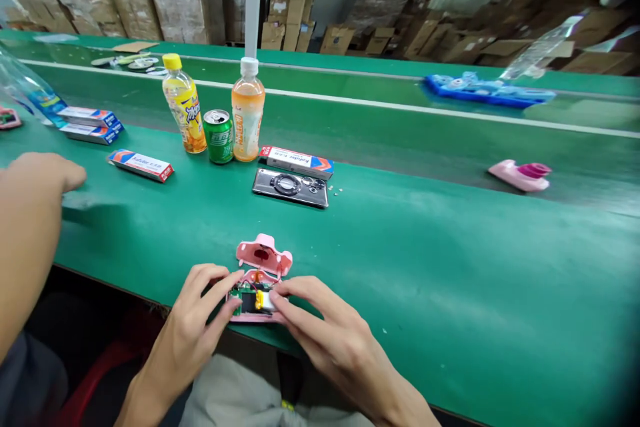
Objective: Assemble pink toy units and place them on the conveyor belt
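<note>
An opened pink plastic casing [257,318] lies at the table's near edge, a green circuit board [235,294] and thin wires showing inside. A silver-white battery [267,301] with yellow tape at one end sits in its right half. Behind it, joined by wires, stands a matching pink cover [265,255], its inside facing me. My left hand [193,317] grips the casing's left side between thumb and fingers. My right hand [333,323] is closed at the right end, fingertips pressed on the battery; its lower fingers are partly hidden.
Beyond the casing lie a phone [290,188] and a glue box [297,163]. Drink bottles [247,117] and a green can [219,138] stand behind. Another person's arm [30,220] reaches in at left. A conveyor [360,120] carries a blue tray [485,91] and a pink part [520,175].
</note>
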Available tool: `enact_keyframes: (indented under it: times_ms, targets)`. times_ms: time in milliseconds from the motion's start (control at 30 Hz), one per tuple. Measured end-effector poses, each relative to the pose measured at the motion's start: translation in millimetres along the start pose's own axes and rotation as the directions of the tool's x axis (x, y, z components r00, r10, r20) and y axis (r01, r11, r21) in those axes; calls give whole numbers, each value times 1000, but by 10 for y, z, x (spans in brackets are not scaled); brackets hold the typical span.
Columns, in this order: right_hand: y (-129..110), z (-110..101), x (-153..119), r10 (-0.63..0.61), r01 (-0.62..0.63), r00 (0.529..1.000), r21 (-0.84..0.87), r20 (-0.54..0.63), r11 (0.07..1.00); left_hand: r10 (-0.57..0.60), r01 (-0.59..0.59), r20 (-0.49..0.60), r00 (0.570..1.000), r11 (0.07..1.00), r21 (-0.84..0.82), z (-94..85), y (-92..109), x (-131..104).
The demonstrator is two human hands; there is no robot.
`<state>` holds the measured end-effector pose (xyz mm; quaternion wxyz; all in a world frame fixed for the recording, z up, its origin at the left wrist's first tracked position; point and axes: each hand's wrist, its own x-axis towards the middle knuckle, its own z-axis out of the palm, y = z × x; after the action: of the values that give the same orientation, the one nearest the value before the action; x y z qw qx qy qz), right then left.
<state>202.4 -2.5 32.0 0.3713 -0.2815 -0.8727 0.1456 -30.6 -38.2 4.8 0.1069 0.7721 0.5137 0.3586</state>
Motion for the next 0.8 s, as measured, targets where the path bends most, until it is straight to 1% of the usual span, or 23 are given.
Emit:
enact_keyframes:
  times_ms: [133, 200, 333, 400, 500, 633, 800]
  targets:
    - [-23, 48, 13, 17, -18, 1000, 38, 25, 999, -59, 58, -10, 998, 997, -52, 18, 50, 54]
    - [-44, 76, 33, 29, -31, 998, 44, 48, 999, -75, 75, 1, 997, 995, -73, 35, 71, 92]
    - [-61, 90, 40, 34, -37, 997, 53, 62, 998, -57, 59, 66, 996, 997, -40, 45, 81, 151]
    - [-65, 72, 20, 34, -36, 998, 45, 49, 998, -51, 54, 70, 996, 997, -49, 48, 78, 161]
    - [-78, 32, -12, 59, -58, 998, -9, 37, 998, -71, 72, 27, 997, 995, -65, 68, 80, 153]
    - [-100, 6, -19, 110, -104, 993, -110, 46, 988, -71, 68, -36, 997, 995, -73, 113, 87, 125]
    - [-114, 49, 15, 98, -81, 991, -179, 88, 980, -74, 70, -75, 994, 996, -60, 154, 89, 111]
